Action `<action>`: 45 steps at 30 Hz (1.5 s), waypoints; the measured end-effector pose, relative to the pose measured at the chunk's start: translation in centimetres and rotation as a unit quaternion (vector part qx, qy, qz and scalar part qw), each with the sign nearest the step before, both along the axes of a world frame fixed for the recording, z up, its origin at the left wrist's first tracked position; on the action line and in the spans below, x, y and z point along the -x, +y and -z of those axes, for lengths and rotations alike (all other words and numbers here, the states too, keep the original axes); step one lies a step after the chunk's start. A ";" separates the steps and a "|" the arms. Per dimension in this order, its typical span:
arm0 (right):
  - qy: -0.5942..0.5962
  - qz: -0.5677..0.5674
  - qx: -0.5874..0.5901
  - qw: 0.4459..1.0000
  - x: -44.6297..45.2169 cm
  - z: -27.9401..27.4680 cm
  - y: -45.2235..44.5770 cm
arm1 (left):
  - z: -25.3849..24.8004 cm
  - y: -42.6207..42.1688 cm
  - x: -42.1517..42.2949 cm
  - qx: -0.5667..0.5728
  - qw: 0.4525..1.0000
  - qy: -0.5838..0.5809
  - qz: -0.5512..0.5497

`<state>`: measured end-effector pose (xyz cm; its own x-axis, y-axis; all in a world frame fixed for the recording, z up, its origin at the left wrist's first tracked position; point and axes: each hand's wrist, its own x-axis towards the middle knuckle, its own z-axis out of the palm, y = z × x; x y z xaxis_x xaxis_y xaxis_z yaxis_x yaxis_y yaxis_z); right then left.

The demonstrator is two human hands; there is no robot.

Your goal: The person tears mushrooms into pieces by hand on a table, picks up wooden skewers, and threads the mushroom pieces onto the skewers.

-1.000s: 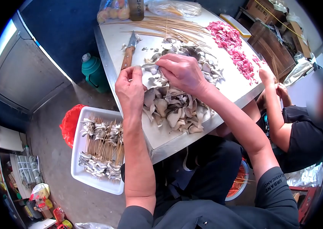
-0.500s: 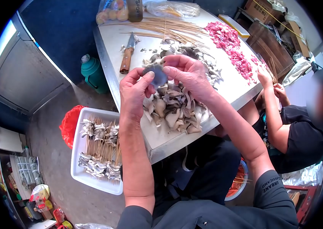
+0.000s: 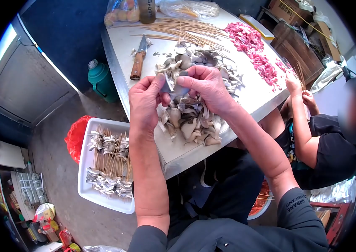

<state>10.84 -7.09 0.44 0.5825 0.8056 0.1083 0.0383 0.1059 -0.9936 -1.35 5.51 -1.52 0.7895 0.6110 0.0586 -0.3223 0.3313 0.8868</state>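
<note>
Above the white table, my left hand (image 3: 145, 97) and my right hand (image 3: 208, 87) both pinch one grey oyster mushroom (image 3: 178, 90) between thumbs and fingers. A pale edge of it shows by the left thumb; whether it is torn or folded I cannot tell. Under and beyond my hands spreads a pile of oyster mushroom pieces (image 3: 192, 124). A knife (image 3: 139, 61) with a wooden handle lies left of the pile. Bamboo skewers (image 3: 178, 30) are strewn behind it.
Left of the table (image 3: 171, 153), a white tray (image 3: 84, 168) holds skewered mushrooms, beside a red bag (image 3: 76, 136). A teal flask (image 3: 102, 82) stands on the floor. Pink meat pieces (image 3: 253, 50) lie at right, near a co-worker's hands (image 3: 294, 84) with skewers. A bowl (image 3: 257, 214) of red food sits below.
The mushroom in my hands has turned from a flat, round cap facing me to a bent shape with a pale edge. My right hand has shifted slightly left and down.
</note>
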 end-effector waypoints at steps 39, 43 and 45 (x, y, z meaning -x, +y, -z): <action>-0.637 0.036 0.209 0.741 -5.0 0.3 2.8 | 1.2 0.5 -0.5 -0.162 0.972 0.069 -0.155; -0.449 0.110 0.116 0.879 -5.1 0.0 2.0 | 0.9 0.3 -0.6 -0.148 0.975 0.071 -0.152; -0.263 0.108 0.056 0.957 -5.0 -0.6 1.7 | 0.9 0.3 -0.7 -0.150 0.976 0.060 -0.147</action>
